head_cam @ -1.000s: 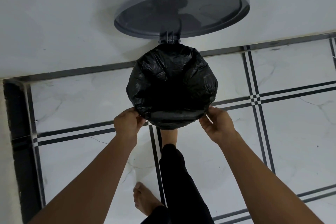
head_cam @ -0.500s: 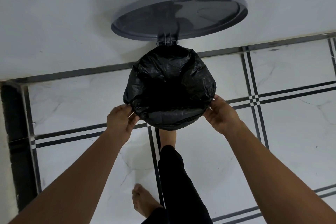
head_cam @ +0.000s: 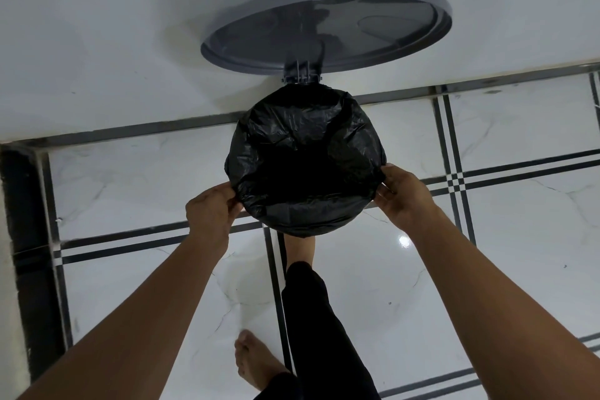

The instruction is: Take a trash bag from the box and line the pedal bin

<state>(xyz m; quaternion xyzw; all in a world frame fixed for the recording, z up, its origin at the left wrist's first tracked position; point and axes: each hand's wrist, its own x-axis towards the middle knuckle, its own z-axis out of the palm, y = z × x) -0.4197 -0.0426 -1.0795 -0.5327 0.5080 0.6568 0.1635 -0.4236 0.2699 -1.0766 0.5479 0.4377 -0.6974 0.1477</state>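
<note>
While standing barefoot on glossy white marble floor (head_cam: 357,286) crossed by dark inlay lines, pressing one foot (head_cam: 298,248) at the bin's base. Beyond, left hand (head_cam: 211,214) and right hand (head_cam: 404,198) set apart, each pinching the black trash bag (head_cam: 305,159) stretched over the pedal bin's rim between them. Farther back, grey lid (head_cam: 328,23) raised against a white wall (head_cam: 97,26).

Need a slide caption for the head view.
Both hands, left hand and right hand, fit black trash bag over open pedal bin.
</note>
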